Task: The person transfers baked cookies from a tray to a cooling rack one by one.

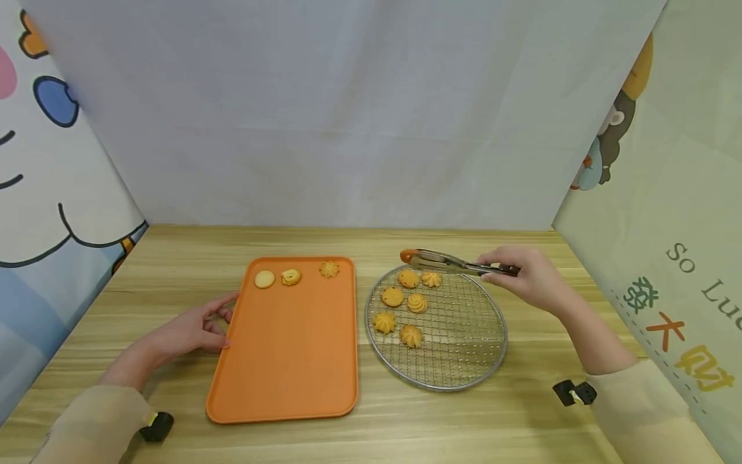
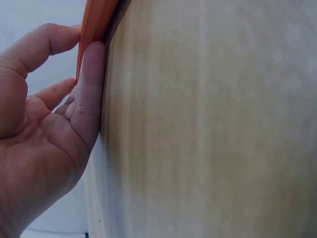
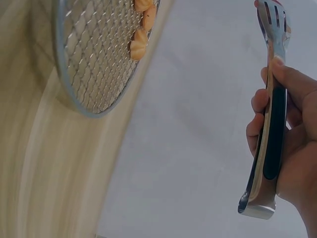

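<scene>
My left hand (image 1: 194, 330) grips the left rim of the orange tray (image 1: 290, 361), its fingertips at the edge. Three cookies lie along the tray's far end: a plain round one (image 1: 264, 279), a swirled one (image 1: 291, 277) and a flower-shaped one (image 1: 329, 269). In my right hand (image 1: 530, 277) are metal tongs (image 1: 443, 261) with dark handle grips, held above the far side of a round wire rack (image 1: 464, 335). Their tip shows reddish orange; I cannot tell whether that is a cookie or the tongs themselves. Several cookies (image 1: 417, 303) sit on the rack's left half.
Tray and rack stand side by side on a wood-grain table (image 1: 400, 425), a narrow gap between them. A pale cloth backdrop (image 1: 348, 129) rises behind the table. Printed panels with cartoon figures stand at left and right.
</scene>
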Demonstrator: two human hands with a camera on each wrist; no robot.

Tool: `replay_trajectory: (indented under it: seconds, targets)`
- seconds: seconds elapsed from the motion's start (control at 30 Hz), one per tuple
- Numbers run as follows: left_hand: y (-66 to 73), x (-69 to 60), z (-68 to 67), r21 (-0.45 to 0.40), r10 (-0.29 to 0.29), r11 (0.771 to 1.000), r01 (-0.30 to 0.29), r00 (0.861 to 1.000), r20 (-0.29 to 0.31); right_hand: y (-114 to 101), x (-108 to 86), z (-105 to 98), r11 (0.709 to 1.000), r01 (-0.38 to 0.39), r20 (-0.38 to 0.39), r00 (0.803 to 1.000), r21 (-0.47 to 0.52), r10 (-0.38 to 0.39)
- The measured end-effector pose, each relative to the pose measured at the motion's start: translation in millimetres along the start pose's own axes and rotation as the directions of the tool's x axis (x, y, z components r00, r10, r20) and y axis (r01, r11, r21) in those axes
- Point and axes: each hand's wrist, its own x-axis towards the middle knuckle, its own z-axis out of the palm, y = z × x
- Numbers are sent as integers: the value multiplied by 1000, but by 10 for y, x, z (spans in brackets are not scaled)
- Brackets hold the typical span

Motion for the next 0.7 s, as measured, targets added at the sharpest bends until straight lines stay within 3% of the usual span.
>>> replay_trajectory:
  seconds: [0.4, 0.7]
  targets:
    - [7, 1, -5, -3, 4, 1000, -4, 1000, -5, 194, -319, -32, 999, -43, 21, 999, 17, 43]
    - [-10, -4, 0, 1, 11, 1000, -11, 1000, -6, 360, -516, 73, 989, -141, 72, 988, 43, 138]
